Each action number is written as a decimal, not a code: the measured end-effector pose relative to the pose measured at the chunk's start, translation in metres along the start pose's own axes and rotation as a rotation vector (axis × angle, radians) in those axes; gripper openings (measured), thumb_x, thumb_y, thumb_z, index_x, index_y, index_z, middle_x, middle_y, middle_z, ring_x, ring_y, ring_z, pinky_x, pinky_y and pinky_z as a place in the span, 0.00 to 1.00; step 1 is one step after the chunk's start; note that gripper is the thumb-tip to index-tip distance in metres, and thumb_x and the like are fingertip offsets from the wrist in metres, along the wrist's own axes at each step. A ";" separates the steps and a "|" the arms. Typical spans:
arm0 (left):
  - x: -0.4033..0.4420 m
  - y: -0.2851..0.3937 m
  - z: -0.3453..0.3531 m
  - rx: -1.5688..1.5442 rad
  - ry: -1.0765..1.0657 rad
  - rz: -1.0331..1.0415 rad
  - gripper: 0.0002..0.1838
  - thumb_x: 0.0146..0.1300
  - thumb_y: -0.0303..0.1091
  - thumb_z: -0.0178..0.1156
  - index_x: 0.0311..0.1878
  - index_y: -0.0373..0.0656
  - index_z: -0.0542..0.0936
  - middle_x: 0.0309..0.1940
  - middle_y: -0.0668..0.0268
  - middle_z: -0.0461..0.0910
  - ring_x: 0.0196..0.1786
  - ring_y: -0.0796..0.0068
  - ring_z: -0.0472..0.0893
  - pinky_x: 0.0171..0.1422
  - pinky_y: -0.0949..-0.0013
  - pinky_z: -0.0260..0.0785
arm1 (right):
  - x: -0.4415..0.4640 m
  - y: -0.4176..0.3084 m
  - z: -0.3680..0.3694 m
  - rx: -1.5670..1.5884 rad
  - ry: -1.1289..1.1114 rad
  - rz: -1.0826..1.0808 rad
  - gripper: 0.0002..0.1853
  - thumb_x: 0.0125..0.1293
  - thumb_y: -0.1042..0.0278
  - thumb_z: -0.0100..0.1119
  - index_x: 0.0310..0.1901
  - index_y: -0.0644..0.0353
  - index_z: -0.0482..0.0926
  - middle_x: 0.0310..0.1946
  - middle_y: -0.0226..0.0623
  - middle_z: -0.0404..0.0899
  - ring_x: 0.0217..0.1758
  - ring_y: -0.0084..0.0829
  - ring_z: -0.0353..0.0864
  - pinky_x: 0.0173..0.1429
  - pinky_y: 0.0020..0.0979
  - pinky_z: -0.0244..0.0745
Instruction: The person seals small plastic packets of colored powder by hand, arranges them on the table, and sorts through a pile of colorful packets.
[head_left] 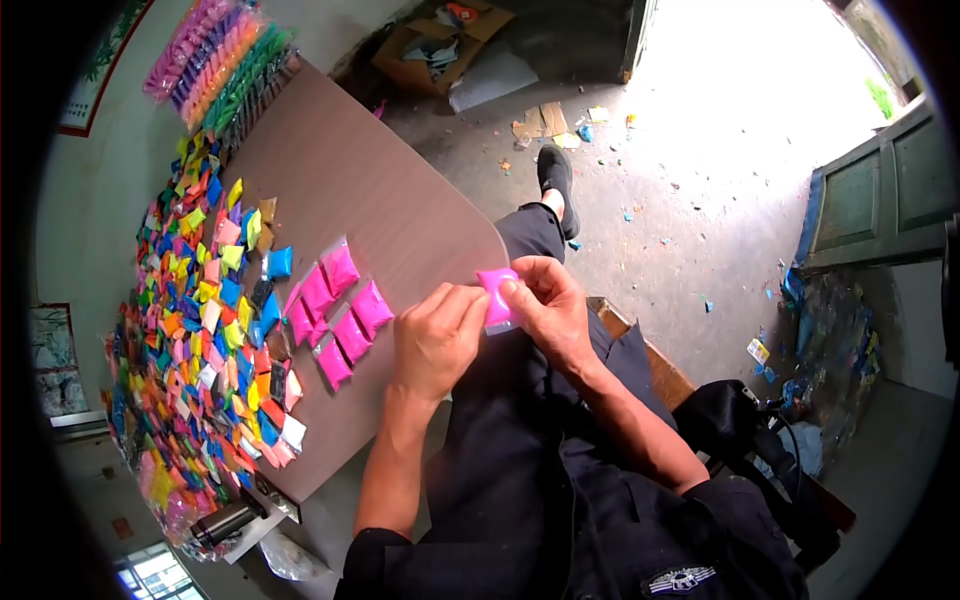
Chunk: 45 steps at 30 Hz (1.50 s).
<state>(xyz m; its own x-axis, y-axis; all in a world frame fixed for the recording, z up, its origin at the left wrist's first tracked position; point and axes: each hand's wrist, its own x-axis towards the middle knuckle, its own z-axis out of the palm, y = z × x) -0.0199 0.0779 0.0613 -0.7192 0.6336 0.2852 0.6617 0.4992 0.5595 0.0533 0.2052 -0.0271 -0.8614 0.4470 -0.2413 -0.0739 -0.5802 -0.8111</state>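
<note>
A small bright pink packet (496, 294) with a clear plastic edge is held above my lap, just off the table's edge. My right hand (552, 312) pinches it with the thumb pressed on its face. My left hand (438, 335) is closed at the packet's left side, its fingertips against that edge and partly hidden. On the table to the left lie several more pink packets (352, 336) in two short rows, some overlapping.
A large heap of small multicoloured packets (215, 330) covers the far side of the brown table (370, 170). Bundled coloured packets (222, 60) stand at its top end. A dark flask (222, 522) lies near the lower corner. A cardboard box (440, 45) and scraps are on the floor.
</note>
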 end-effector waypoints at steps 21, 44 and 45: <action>0.017 -0.025 -0.004 0.146 0.111 -0.011 0.02 0.67 0.27 0.66 0.39 0.39 0.83 0.30 0.56 0.84 0.29 0.56 0.84 0.33 0.59 0.73 | 0.001 0.003 -0.011 -0.271 0.095 -0.337 0.21 0.71 0.76 0.65 0.64 0.65 0.75 0.42 0.30 0.80 0.35 0.16 0.77 0.36 0.19 0.74; -0.091 -0.037 -0.069 -0.659 0.408 -0.593 0.11 0.73 0.30 0.62 0.54 0.36 0.80 0.34 0.67 0.86 0.29 0.88 0.74 0.33 0.81 0.64 | -0.018 -0.047 0.026 -0.354 -0.260 -0.340 0.19 0.63 0.84 0.63 0.56 0.64 0.81 0.48 0.36 0.80 0.52 0.27 0.81 0.59 0.27 0.75; -0.099 -0.041 -0.075 -0.651 0.430 -0.606 0.11 0.73 0.30 0.62 0.54 0.36 0.80 0.34 0.67 0.86 0.29 0.88 0.74 0.33 0.81 0.64 | -0.019 -0.043 0.029 -0.472 -0.343 -0.447 0.18 0.61 0.86 0.63 0.53 0.64 0.83 0.47 0.37 0.80 0.51 0.30 0.82 0.58 0.28 0.75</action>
<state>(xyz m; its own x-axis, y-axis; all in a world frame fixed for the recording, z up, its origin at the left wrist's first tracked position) 0.0083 -0.0492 0.0686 -0.9990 0.0453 -0.0042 0.0033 0.1638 0.9865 0.0586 0.2023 0.0281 -0.9142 0.2896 0.2834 -0.2970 -0.0032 -0.9549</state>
